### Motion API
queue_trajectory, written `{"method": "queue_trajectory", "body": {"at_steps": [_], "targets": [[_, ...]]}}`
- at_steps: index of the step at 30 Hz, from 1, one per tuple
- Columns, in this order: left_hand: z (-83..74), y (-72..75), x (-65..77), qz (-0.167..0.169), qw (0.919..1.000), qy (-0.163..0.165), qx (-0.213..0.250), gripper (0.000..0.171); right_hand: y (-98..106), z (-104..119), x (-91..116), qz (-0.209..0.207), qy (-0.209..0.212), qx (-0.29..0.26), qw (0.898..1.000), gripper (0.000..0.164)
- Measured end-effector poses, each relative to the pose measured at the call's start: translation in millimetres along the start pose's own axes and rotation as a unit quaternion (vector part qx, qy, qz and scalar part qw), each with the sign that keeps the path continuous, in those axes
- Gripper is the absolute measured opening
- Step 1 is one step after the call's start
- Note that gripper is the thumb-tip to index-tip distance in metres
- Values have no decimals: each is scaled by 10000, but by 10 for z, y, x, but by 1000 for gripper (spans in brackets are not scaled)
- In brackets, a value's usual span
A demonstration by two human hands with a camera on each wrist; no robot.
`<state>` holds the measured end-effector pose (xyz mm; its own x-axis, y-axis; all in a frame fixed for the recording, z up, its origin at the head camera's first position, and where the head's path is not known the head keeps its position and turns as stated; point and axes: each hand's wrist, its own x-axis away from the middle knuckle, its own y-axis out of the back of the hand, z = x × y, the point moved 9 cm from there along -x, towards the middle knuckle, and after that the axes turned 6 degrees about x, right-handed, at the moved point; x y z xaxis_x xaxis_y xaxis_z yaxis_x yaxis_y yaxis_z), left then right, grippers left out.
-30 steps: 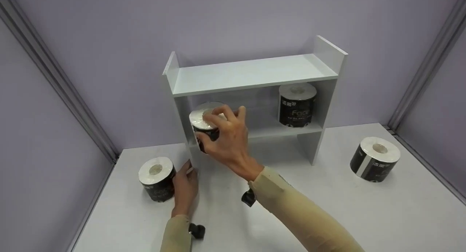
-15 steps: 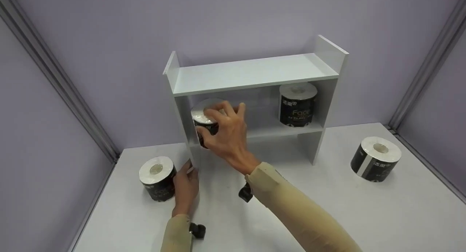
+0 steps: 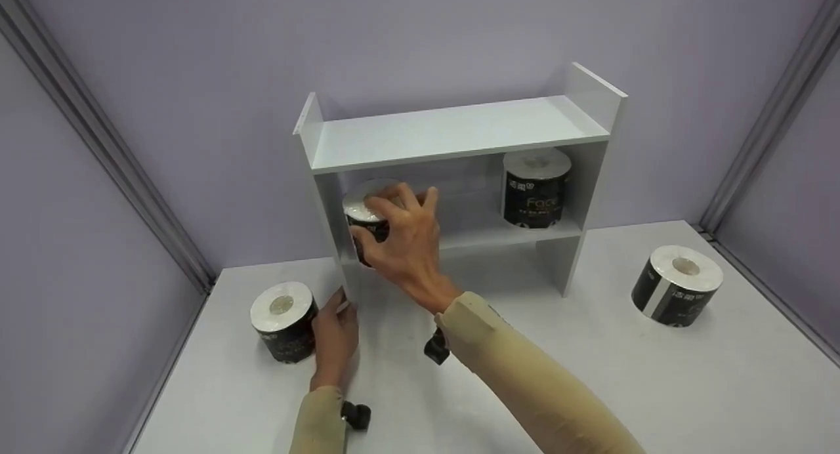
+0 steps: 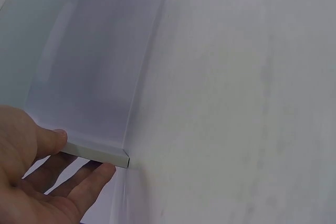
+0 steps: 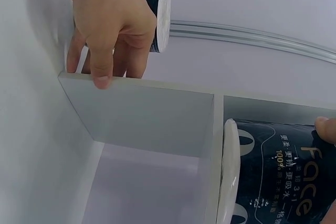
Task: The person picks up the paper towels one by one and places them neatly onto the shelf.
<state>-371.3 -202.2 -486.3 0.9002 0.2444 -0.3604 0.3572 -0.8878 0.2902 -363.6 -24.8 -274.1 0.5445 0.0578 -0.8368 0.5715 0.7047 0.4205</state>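
Note:
My right hand [image 3: 410, 244] grips a toilet paper roll [image 3: 359, 206] with a black wrapper, thumb on its front side and fingers over the top. This roll stands upright in the left end of the white shelf unit's middle level. In the right wrist view, the roll's lower end [image 5: 229, 174] is right at the middle board [image 5: 216, 145], and its "Face" label shows. Low down, my left hand [image 3: 335, 341] pinches the foot of the left side panel [image 4: 100, 154] between thumb and fingers. Another roll [image 3: 285, 323] stands on the table just left of that hand.
A third roll [image 3: 537, 190] sits at the right end of the middle level. On the right of the white table [image 3: 525, 349] stands one more roll [image 3: 677, 287]. The unit's top board [image 3: 453, 129] lies above the right hand, between raised side panels. A wall rises behind.
The right hand has pushed its roll slightly up and back into the left end of the middle level. My left hand keeps its hold on the panel.

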Motion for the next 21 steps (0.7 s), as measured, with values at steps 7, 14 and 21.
{"method": "queue_trajectory", "body": {"at_steps": [7,14,21], "targets": [[15,-2,5,11,9999,60,109,46,-7,17,10,34,60,202,9998,36],[21,-11,2,9,9999,152,-16,47,-11,7,46,-54,175,378,9991,43],[41,-7,9,63,9991,410,-5,48,-4,6,87,-192,313,427,9984,48]]}}
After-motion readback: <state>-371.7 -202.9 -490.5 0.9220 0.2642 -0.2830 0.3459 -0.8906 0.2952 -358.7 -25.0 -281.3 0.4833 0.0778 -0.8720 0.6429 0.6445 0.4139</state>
